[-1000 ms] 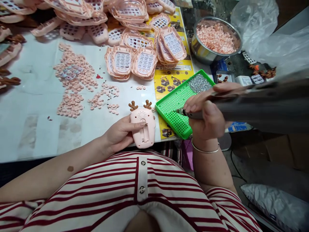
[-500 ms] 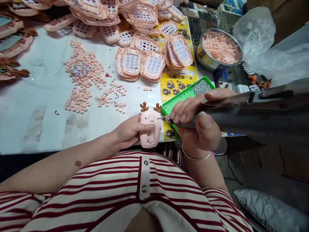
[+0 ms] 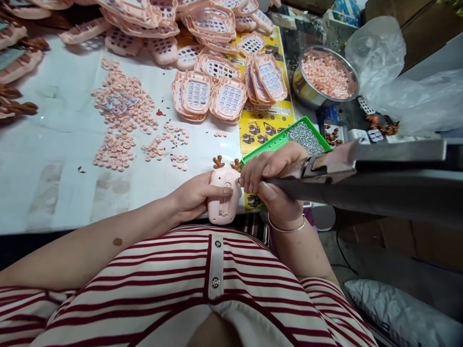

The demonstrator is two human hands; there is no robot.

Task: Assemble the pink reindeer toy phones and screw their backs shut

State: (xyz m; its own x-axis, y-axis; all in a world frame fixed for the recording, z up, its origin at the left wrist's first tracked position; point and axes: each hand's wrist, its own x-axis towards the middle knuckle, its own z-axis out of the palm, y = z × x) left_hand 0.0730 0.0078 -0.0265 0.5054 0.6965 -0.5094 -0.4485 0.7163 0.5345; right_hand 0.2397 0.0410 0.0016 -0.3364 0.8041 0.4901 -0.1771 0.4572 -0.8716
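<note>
Left hand (image 3: 193,197) wrapped around a pink toy shell (image 3: 224,196) with brown antlers, back side up, at the near edge of the worktop (image 3: 54,159). Right hand (image 3: 275,185) closed around a grey powered screwdriver (image 3: 361,185), its tip at the upper right of the shell; the fingers hide the bit itself. The screwdriver body stretches off to the right and blocks the view of what lies under it. Just behind the right hand, a green tray (image 3: 275,140) with a heap of small screws (image 3: 306,135) in its far corner; the hand covers the tray's near part. Loose pink buttons (image 3: 119,120) scattered mid-worktop. Stacks of pink keypad fronts (image 3: 217,91) beyond them, some on a yellow printed sheet (image 3: 260,127). A steel bowl (image 3: 307,94) of pink parts at far right, clear plastic bags (image 3: 383,58) beside it.
</note>
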